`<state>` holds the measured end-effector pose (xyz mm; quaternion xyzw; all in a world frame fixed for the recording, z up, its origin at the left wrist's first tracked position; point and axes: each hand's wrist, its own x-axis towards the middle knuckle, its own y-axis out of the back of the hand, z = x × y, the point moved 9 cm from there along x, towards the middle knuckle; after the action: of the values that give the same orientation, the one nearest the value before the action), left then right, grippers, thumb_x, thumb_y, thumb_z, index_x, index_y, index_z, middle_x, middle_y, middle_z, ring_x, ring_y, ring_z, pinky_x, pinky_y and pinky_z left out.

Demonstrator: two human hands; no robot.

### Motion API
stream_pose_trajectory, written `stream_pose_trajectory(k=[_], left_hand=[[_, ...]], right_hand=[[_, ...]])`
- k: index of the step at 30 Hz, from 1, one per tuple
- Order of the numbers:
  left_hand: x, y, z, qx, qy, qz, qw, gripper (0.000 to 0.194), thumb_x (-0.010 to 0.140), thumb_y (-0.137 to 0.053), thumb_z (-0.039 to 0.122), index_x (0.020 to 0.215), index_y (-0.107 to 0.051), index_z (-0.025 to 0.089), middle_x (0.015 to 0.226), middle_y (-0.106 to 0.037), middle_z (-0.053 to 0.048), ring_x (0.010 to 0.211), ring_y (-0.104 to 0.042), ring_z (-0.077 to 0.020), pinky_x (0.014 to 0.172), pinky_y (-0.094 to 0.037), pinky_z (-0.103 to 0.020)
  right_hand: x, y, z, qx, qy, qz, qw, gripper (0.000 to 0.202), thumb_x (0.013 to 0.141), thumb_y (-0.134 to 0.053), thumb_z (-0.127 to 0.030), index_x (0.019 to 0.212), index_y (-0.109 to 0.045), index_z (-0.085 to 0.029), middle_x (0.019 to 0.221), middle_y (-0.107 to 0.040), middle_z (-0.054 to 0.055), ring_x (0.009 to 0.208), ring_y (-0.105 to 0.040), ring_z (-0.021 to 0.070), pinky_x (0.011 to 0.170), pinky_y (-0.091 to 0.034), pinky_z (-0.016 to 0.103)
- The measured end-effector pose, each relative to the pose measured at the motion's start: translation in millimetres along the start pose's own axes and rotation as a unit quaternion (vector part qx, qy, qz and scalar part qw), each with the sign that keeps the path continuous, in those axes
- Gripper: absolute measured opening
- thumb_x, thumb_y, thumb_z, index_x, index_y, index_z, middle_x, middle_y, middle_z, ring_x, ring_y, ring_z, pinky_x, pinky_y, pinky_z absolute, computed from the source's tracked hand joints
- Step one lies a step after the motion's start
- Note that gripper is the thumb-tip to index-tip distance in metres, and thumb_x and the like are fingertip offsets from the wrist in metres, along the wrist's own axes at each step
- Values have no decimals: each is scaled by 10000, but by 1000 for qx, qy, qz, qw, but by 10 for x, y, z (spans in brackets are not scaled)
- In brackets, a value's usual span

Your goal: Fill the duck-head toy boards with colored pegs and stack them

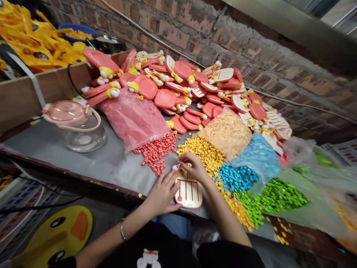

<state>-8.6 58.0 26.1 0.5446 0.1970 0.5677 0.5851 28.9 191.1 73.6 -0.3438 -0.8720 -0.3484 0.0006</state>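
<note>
A cream board with dark red slots and a duck-like head lies at the table's front edge. My left hand holds the board's left side, fingers near the white eyes and thumb at the lower edge. At the board's top, my right hand has thumb and fingertips pinched together over the head; what is between them is too small to make out. One red piece sits on the board's lower left. Small red pieces and yellow pieces lie just beyond my hands.
Blue and green pieces spread to the right beside plastic bags. A red bag and a clear jug stand left. Behind is a heap of red and cream boards against a brick wall. A yellow duck shape is lower left.
</note>
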Motion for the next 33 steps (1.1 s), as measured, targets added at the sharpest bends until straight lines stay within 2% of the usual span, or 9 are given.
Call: stream_pose_trajectory(k=[2, 4, 7, 10, 15, 19, 23, 30, 33], left_hand=[[13, 5, -15, -3, 8, -7, 1000, 646, 807, -556, 586, 1258, -497, 128, 1530, -295, -189, 1433, -211, -345, 1122, -220, -518], [24, 8, -18, -8, 7, -11, 1000, 652, 809, -554, 590, 1264, -494, 127, 1537, -283, -183, 1437, -208, -339, 1130, -207, -510], [35, -1, -19, -13, 2, -12, 1000, 699, 811, -546, 609, 1301, -470, 117, 1528, -305, -182, 1436, -219, -327, 1143, -177, -501], [43, -17, -33, -14, 4, -11, 1000, 747, 808, -539, 635, 1329, -447, 106, 1512, -337, -185, 1431, -240, -318, 1157, -127, -500], [54, -38, -48, -19, 12, -12, 1000, 783, 791, -556, 663, 1330, -437, 108, 1499, -359, -184, 1415, -284, -314, 1166, -71, -519], [55, -35, -62, -25, 19, -10, 999, 802, 776, -579, 665, 1336, -423, 113, 1481, -389, -188, 1407, -305, -307, 1167, -77, -521], [58, -29, -46, -31, 6, -12, 999, 808, 785, -569, 667, 1341, -411, 102, 1476, -398, -185, 1415, -292, -290, 1174, -54, -508], [49, -47, -53, -27, 10, -21, 999, 847, 794, -571, 657, 1394, -360, 98, 1474, -404, -180, 1413, -297, -287, 1175, -63, -494], [45, -55, -64, -26, 18, -20, 999, 827, 781, -587, 659, 1366, -394, 106, 1465, -414, -187, 1404, -314, -296, 1170, -85, -508]], right_hand=[[-262, 234, 82, 7, -27, 50, 998, 76, 903, -573, -244, 909, -637, -204, 897, -631, 50, 834, -603, 180, 722, -495, 295], [-527, 375, 178, -20, -41, 89, 995, 83, 907, -575, -246, 897, -649, -211, 892, -652, 54, 866, -609, 196, 772, -495, 331], [-834, 400, 335, -81, -49, 107, 990, 75, 899, -589, -231, 859, -651, -217, 874, -666, 56, 876, -604, 212, 797, -485, 367], [-990, 362, 417, -140, -45, 120, 982, 95, 904, -576, -215, 840, -646, -216, 882, -655, 63, 876, -585, 218, 795, -474, 386], [-1035, 318, 291, -178, -11, 96, 979, 121, 915, -551, -187, 836, -638, -215, 874, -632, 63, 854, -554, 213, 766, -462, 372], [-1114, 286, 221, -159, -11, 35, 987, 138, 918, -545, -174, 835, -648, -213, 810, -603, 50, 789, -544, 196, 700, -458, 329], [-1128, 227, 212, -133, -4, 31, 991, 142, 920, -545, -180, 850, -666, -208, 783, -592, 51, 757, -547, 190, 664, -462, 314], [-768, -211, 1, -118, 71, 40, 990, 197, 932, -506, -184, 828, -672, -204, 751, -604, 54, 750, -543, 189, 699, -456, 331], [-755, -318, -137, -72, 77, -28, 994, 215, 934, -509, -198, 783, -662, -200, 707, -596, 40, 725, -546, 175, 682, -453, 308]])
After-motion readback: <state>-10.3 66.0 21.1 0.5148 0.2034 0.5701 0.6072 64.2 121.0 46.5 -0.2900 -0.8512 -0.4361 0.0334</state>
